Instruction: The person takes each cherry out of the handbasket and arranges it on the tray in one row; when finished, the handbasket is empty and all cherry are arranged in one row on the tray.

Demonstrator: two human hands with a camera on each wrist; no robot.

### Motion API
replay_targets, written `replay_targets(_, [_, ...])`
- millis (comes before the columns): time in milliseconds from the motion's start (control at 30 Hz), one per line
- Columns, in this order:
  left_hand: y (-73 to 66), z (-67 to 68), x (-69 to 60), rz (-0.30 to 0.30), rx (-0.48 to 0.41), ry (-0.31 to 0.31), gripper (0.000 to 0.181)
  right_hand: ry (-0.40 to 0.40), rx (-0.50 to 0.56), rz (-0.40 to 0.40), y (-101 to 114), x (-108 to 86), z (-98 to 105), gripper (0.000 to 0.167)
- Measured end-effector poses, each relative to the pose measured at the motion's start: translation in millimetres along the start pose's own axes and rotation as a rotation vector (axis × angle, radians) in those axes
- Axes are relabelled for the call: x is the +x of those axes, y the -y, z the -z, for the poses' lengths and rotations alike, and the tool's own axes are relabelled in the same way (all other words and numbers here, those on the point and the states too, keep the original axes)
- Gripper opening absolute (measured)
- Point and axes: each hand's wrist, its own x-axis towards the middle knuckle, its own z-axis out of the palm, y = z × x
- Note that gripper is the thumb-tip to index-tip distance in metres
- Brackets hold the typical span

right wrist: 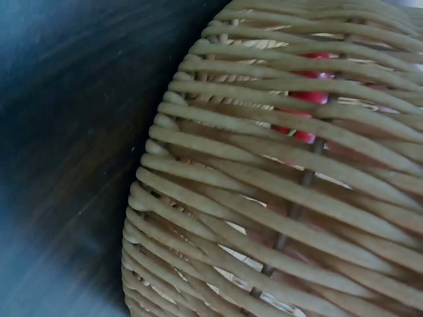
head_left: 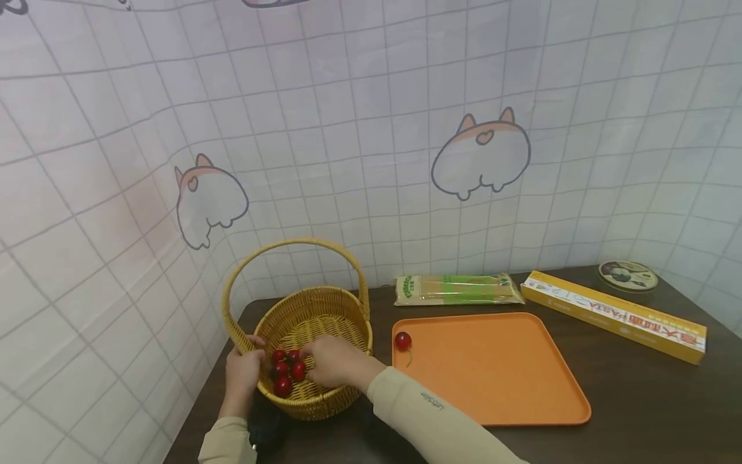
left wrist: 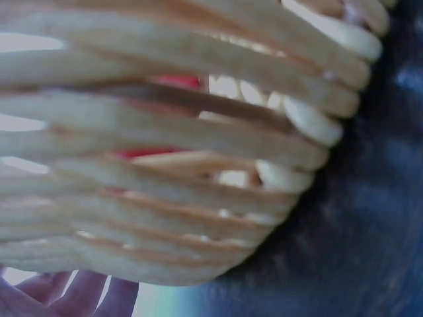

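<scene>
A yellow wicker basket [head_left: 313, 407] with a tall arched handle stands at the left. Its rim, beside the foot of the handle, is gripped by my left hand [head_left: 243, 370], whose fingers [left wrist: 82, 294] also show below the weave in the left wrist view. Several red cherries [head_left: 282, 386] lie together in the left part of the basket. My right hand [head_left: 336, 362] reaches over the rim into it, fingertips beside the cherries; whether they pinch one is hidden. One more cherry [head_left: 402, 341] with a stem lies on the orange tray [head_left: 493, 374]. Through the weave [right wrist: 264, 152], red shows in the right wrist view.
Behind the tray lies a clear and green packet [head_left: 458, 290]. A long yellow pasta box [head_left: 614, 316] lies at an angle to the right, with a round tin [head_left: 628, 276] behind it. A grid-patterned cloth [head_left: 394, 148] hangs behind the dark table [head_left: 637, 412].
</scene>
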Motion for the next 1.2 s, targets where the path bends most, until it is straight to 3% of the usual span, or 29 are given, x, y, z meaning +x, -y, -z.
replay_targets(200, [-1.9, -0.5, 0.2, 0.005, -0.032, 0.014, 0.024, 0.048, -0.007, 0.048, 0.7, 3.3, 0.5, 0.046])
replay_targets(433, [-0.6, 1.2, 0.5, 0.006, 0.0, -0.003, 0.025, 0.143, -0.016, 0.116, 1.5, 5.5, 0.9, 0.043])
replay_targets(733, [2.4, 1.6, -0.8, 0.006, -0.016, -0.008, 0.026, 0.131, -0.05, 0.098, 1.5, 7.0, -4.2, 0.042])
replay_targets(967, [0.0, 0.9, -1.1, 0.006, -0.018, 0.0, 0.027, 0.169, -0.047, 0.117, 2.1, 7.1, -2.5, 0.047])
replay_targets(1200, [-0.7, 0.2, -0.9, 0.0, -0.011, -0.007, 0.027, 0.144, -0.025, 0.13, 1.6, 6.8, -1.6, 0.037])
